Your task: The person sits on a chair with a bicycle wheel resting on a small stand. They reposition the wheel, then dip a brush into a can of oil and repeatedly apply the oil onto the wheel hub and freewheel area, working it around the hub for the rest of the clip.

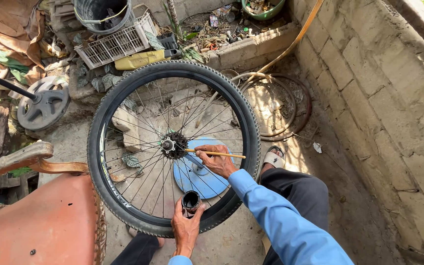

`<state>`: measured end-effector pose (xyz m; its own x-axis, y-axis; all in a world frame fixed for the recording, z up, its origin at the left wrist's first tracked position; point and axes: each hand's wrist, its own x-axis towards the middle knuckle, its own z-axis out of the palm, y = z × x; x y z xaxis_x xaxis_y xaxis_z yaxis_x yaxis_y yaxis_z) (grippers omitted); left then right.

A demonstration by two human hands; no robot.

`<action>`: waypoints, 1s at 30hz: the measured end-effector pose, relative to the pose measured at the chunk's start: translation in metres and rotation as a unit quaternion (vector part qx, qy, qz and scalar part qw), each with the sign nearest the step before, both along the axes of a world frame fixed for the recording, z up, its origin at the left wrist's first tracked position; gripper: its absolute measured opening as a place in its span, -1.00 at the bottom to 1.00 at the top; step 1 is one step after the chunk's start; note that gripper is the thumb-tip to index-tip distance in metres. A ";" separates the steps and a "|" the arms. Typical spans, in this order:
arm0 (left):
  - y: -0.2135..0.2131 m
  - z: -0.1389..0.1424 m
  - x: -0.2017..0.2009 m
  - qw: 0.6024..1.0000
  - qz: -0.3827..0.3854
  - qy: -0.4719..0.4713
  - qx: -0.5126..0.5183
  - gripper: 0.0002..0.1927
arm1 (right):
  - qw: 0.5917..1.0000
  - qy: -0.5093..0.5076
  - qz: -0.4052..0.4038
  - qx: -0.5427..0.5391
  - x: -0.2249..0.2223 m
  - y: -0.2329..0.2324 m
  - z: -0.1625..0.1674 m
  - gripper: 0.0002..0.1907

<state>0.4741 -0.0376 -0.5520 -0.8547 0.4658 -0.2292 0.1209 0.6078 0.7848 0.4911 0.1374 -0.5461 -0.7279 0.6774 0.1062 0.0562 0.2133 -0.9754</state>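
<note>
A bicycle wheel point(123, 118) with a black tyre and thin spokes stands upright in front of me, between my knees. At its centre sits a dark, greasy hub point(173, 145). My right hand point(217, 162) reaches through the spokes and holds a thin yellow-handled brush point(222, 153) whose tip points at the hub. My left hand point(186, 226) grips a small dark open container point(191, 202) against the tyre's lower edge.
An orange chair point(45, 221) with a wooden arm stands at the left. A blue disc point(199, 179) lies behind the wheel, bare rims point(276, 105) lean by the brick wall point(369, 98), and a weight plate point(42, 105), crate and bucket lie behind.
</note>
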 end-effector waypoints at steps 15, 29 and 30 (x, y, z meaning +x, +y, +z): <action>-0.007 -0.003 0.001 1.000 0.001 -0.004 0.008 -0.28 | 0.939 0.121 -0.057 -0.317 0.013 -0.008 -0.005 -0.73; -0.004 -0.001 -0.002 1.000 0.002 0.006 0.004 -0.28 | 0.925 0.086 -0.061 -0.365 -0.006 -0.003 0.000 -0.72; -0.005 0.000 -0.003 1.000 0.000 0.006 0.007 -0.28 | 0.922 0.094 -0.069 -0.369 -0.007 -0.003 0.001 -0.72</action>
<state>0.4712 -0.0422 -0.5520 -0.8574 0.4691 -0.2117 0.1309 0.5966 0.7918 0.4842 0.1341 -0.5453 -0.6451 0.7005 -0.3052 -0.1509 -0.5084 -0.8478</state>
